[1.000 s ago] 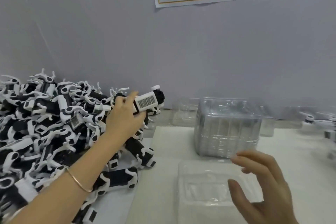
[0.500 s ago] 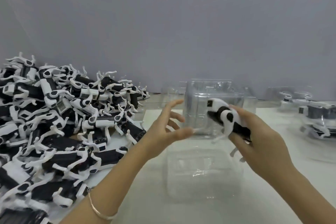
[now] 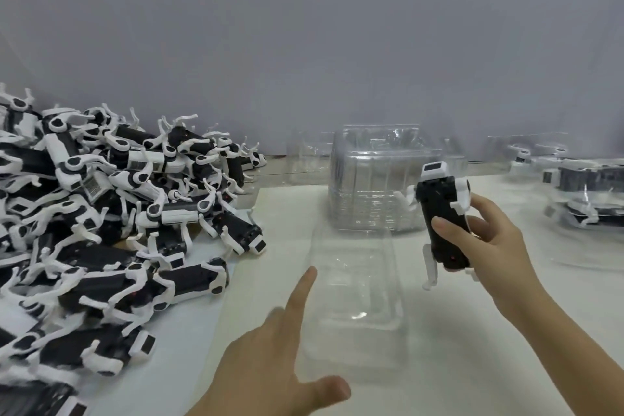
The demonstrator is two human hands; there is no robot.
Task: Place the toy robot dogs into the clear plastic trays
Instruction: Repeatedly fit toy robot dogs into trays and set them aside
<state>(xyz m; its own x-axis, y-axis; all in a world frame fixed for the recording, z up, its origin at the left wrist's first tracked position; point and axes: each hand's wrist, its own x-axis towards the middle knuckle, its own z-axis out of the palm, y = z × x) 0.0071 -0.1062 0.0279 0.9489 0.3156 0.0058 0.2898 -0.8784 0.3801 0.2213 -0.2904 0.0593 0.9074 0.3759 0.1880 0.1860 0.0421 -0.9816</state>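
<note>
Her right hand (image 3: 486,240) grips a dog (image 3: 442,219) just right of the empty tray (image 3: 358,311); the left hand (image 3: 270,365) hovers, fingers spread. Best to steady the tray, then lower the dog in flat.

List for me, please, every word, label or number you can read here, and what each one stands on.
No text in this view can be read.
Barcode sticker on one dog in the pile of toy robot dogs: dark bars show, but any digits are too blurred to read.
Held toy robot dog in the right hand: no lettering visible on the side that shows.
</note>
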